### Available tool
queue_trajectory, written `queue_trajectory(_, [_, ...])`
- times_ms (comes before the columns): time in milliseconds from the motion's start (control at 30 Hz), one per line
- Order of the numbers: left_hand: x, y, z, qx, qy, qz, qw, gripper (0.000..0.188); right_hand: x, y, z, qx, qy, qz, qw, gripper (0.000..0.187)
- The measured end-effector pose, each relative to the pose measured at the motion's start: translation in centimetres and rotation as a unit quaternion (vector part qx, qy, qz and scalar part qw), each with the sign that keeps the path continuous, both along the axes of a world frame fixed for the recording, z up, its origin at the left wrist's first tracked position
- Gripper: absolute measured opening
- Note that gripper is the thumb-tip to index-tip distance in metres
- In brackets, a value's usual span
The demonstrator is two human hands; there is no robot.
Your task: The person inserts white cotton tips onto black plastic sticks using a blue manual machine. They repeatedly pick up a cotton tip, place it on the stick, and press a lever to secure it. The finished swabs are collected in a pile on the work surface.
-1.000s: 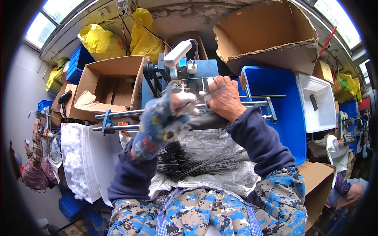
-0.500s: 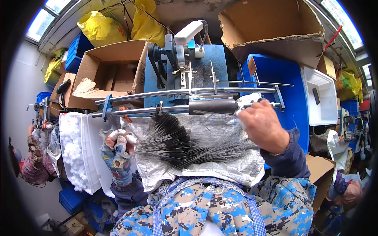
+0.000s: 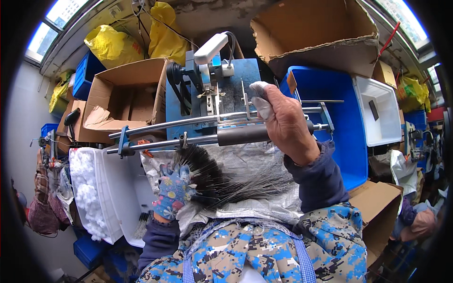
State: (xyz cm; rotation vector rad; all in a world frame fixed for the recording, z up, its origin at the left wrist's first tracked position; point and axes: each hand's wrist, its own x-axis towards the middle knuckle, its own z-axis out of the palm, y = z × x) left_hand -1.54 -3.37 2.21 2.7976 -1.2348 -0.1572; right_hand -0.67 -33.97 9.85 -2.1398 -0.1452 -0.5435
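My left hand point(image 3: 173, 189), in a flowered blue glove, is at the left side of a bundle of thin grey wires point(image 3: 257, 183) with a dark bristly mass point(image 3: 202, 170). Its fingers curl down against the bundle, and their tips are hidden. My bare right hand point(image 3: 289, 123) is raised over the dark roller point(image 3: 240, 135) and the steel rails. White wrapping point(image 3: 261, 101) covers its fingertips, which press together beside a thin upright metal rod point(image 3: 245, 94). Anything pinched there is too small to make out. Under the wires, a silvery-white woven sheet point(image 3: 236, 207) covers my lap.
Behind the rails stands a blue machine point(image 3: 241, 70). Left are an open carton point(image 3: 123, 94) and a white tray point(image 3: 111, 207) with white tufts. A blue bin point(image 3: 350, 127), a white bin point(image 3: 380, 118) and a large carton point(image 3: 311, 33) flank the right. Other people work at both sides.
My right hand has gone from the roller's right end up and left, above the rails. My left hand has moved right, onto the wire bundle. The whole view has shifted slightly.
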Motion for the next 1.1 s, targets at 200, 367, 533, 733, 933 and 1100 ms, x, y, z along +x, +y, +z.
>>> queue_trajectory(200, [0.8,2.3,-3.6,-0.083,0.124,0.066,0.987,0.032,9.1,0.5,-7.5,-0.387,0.067,-0.075,0.917,0.014])
queue_trajectory(367, [0.8,1.9,-1.1,-0.088,0.235,0.120,0.960,0.029,10.8,1.2,-8.2,-0.372,0.122,-0.059,0.918,0.014])
queue_trajectory(533, [0.6,1.0,-0.7,-0.169,0.206,0.102,0.958,0.026,10.9,1.2,-9.0,-0.350,0.113,-0.033,0.929,0.015])
queue_trajectory(733, [0.3,0.1,-0.3,-0.261,0.188,0.108,0.941,0.028,11.0,1.1,-9.0,-0.355,0.111,-0.019,0.928,0.014])
queue_trajectory(933, [-0.8,-1.5,1.5,-0.359,0.148,0.152,0.909,0.024,10.9,1.2,-8.9,-0.342,0.116,-0.016,0.932,0.014])
queue_trajectory(1100, [-1.1,-2.0,1.7,-0.353,0.059,0.074,0.931,0.027,11.2,1.2,-8.7,-0.330,0.138,-0.014,0.934,0.016])
